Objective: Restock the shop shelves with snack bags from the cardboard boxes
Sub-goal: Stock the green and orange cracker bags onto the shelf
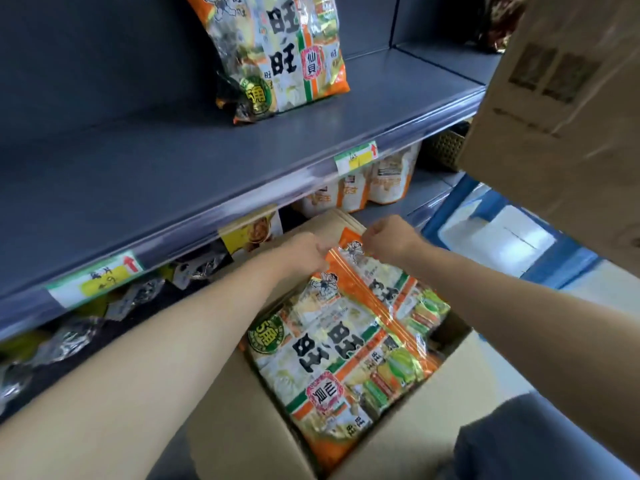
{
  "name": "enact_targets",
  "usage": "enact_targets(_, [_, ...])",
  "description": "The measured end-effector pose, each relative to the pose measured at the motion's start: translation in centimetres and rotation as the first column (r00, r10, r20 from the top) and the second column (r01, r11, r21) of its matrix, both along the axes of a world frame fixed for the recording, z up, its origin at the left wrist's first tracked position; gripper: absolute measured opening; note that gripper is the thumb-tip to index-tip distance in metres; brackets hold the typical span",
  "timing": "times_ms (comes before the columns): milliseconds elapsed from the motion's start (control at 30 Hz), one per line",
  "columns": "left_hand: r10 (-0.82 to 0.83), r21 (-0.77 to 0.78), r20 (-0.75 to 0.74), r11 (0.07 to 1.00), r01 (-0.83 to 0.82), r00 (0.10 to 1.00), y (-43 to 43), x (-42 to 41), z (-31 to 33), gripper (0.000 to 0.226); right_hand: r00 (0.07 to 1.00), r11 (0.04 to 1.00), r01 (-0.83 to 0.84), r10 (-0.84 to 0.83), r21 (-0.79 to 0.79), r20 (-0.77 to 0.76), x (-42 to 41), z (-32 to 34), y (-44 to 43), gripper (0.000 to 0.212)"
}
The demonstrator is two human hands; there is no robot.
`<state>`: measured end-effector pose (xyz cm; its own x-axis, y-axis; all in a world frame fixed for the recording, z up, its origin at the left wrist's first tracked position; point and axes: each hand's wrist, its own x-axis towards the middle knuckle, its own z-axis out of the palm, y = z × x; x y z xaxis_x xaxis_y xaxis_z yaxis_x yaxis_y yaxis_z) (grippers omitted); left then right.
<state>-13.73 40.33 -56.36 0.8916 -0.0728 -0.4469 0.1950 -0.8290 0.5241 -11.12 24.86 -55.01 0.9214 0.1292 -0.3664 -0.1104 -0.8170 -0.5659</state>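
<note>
An open cardboard box sits on the floor below the shelves, filled with orange and white snack bags. My left hand and my right hand both pinch the far top edge of the uppermost snack bag, which lies face up in the box. A second bag lies under it to the right. On the grey shelf above, one matching snack bag stands upright toward the back.
A second cardboard box looms at the upper right. The lower shelf holds white and orange pouches and dark wrapped packs. A blue crate stands on the floor at right. Price tags are clipped to the shelf lip.
</note>
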Motion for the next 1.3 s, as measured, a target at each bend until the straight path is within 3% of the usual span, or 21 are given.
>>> enact_targets(67, [-0.029,0.083,-0.018,0.996,0.03,0.999,0.2,-0.8,-1.4,0.038,0.995,0.98,-0.031,0.012,-0.196,-0.095,-1.6,-1.4,-0.7,0.025])
enact_targets(200, [0.035,0.093,-0.154,0.995,-0.021,0.988,0.7,-1.8,-4.4,0.053,0.934,0.945,-0.191,0.091,-0.267,-0.345,-4.1,-3.9,-1.8,0.021])
enact_targets(400, [0.206,0.021,-0.125,0.978,-0.205,0.97,0.5,-2.7,-6.3,0.039,0.947,0.931,-0.162,0.053,-0.327,-0.317,-6.1,-7.0,-3.6,0.044])
enact_targets(533, [0.244,-0.07,-0.057,0.966,-0.248,0.968,-0.5,-2.8,-5.4,0.036,0.912,0.944,-0.148,0.015,-0.294,-0.411,-6.5,-6.5,-4.5,0.052])
enact_targets(633, [0.247,-0.159,0.018,0.957,-0.241,0.969,-1.1,-2.5,-3.0,0.03,0.852,0.986,-0.001,-0.085,-0.165,-0.517,-6.2,-5.5,-5.5,0.066])
enact_targets(733, [0.261,-0.241,0.111,0.943,-0.229,0.959,-1.5,-1.6,0.4,0.046,0.794,0.99,0.114,-0.142,-0.085,-0.591,-5.3,-3.0,-6.4,0.082])
enact_targets(833, [0.327,-0.383,0.203,0.894,-0.233,0.923,-1.4,-0.2,4.4,0.039,0.81,0.994,0.1,-0.107,-0.044,-0.577,-3.7,1.4,-6.8,0.068])
enact_targets(933, [0.426,-0.496,0.258,0.828,-0.26,0.867,-0.7,1.1,8.9,0.02,0.805,0.987,0.162,-0.133,0.0,-0.578,-1.5,5.7,-7.2,0.075])
enact_targets(1067, [0.552,-0.635,0.274,0.719,-0.282,0.788,0.9,2.3,14.8,0.025,0.893,0.936,0.243,-0.114,0.254,-0.436,1.2,10.6,-7.0,0.053])
enact_targets(1300, [0.812,-0.842,0.23,0.442,-0.308,0.537,4.0,4.6,19.9,0.031,0.944,0.686,0.306,-0.31,0.66,-0.114,5.5,16.0,-2.8,0.029])
